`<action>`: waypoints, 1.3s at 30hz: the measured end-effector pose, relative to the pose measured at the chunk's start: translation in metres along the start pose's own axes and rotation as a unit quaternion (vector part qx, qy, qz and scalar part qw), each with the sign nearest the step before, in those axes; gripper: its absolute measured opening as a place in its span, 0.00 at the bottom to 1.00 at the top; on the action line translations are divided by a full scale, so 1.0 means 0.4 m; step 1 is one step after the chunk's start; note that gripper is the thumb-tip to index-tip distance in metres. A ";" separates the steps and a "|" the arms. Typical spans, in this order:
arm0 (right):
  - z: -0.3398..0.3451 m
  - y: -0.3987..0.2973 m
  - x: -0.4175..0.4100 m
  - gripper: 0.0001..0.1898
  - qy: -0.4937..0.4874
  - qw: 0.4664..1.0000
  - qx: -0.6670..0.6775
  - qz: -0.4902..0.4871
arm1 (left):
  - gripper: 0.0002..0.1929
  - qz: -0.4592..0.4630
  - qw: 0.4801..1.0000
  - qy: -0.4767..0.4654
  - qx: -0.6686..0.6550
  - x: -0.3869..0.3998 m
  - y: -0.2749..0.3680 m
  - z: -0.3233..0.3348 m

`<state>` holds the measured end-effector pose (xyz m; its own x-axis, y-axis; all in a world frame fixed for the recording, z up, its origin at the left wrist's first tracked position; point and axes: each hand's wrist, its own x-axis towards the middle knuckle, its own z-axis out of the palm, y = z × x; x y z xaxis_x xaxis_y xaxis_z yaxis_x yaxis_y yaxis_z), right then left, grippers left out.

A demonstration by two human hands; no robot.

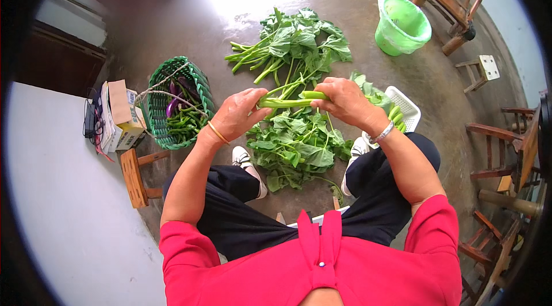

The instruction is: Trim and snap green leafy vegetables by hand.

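Observation:
A thick pale-green leaf stalk (285, 103) lies crosswise between my two hands. My left hand (239, 111) grips its left end, and thinner stalks fork off there. Around the other end close the fingers of my right hand (350, 102), where a second, thick stalk end also shows. Leaves appear just beyond that hand. Past my hands a bunch of leafy stalks (297, 36) rests on the floor, cut ends to the left. Loose leaves (297, 146) are heaped between my shoes. Beside my right knee, a white perforated plastic basket (413, 107) holds green stalk pieces (396, 116), partly hidden by my arm.
To the left stands a green woven basket (157, 103) with eggplants (173, 105) and green peppers (183, 125). A cardboard box (129, 129) and small wooden stool (133, 179) are near it. At right are a lined green bin (388, 41), a small stool (488, 68) and wooden chairs (453, 0).

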<state>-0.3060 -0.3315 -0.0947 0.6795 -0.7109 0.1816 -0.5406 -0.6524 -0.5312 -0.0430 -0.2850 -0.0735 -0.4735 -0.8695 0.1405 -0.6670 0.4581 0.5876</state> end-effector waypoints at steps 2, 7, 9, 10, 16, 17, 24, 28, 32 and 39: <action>0.006 -0.001 0.004 0.09 0.002 1.000 -0.005 -0.003 | 0.14 0.004 0.999 -0.004 0.043 0.002 0.000 0.005; 0.006 -0.004 0.008 0.09 0.014 1.000 -0.016 -0.009 | 0.11 -0.032 0.997 -0.066 -0.006 0.011 0.004 0.003; -0.002 -0.006 0.008 0.09 0.005 1.000 -0.020 -0.001 | 0.10 -0.035 0.996 -0.068 -0.037 0.012 0.002 0.014; -0.005 -0.009 0.008 0.08 -0.003 1.000 -0.023 0.007 | 0.10 -0.026 0.997 -0.066 -0.024 0.008 -0.012 0.029; -0.009 -0.003 -0.003 0.08 -0.006 1.000 -0.014 0.001 | 0.08 -0.009 0.999 -0.044 0.020 0.006 -0.022 0.060; -0.010 0.000 -0.004 0.08 -0.006 1.000 -0.016 0.003 | 0.07 -0.008 1.000 -0.024 0.013 0.010 -0.013 0.058; -0.012 0.003 0.001 0.08 0.014 0.999 0.042 -0.011 | 0.06 -0.086 0.988 0.049 -0.116 0.023 0.017 0.050; -0.006 0.002 0.001 0.09 0.011 0.999 0.049 0.003 | 0.08 -0.110 0.983 0.076 -0.124 0.021 0.005 0.063; -0.005 0.002 0.006 0.10 -0.001 1.000 0.024 0.004 | 0.09 -0.113 0.978 0.110 -0.138 0.022 -0.020 0.080; 0.001 -0.014 0.009 0.12 -0.010 0.998 0.055 0.030 | 0.09 -0.262 0.893 0.120 -0.347 0.039 -0.044 0.078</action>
<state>-0.3001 -0.3303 -0.0912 0.6585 -0.7411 0.1311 -0.5233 -0.5761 -0.6279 -0.0565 -0.3007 -0.1067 -0.0094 -0.9835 -0.1805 -0.2046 -0.1748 0.9631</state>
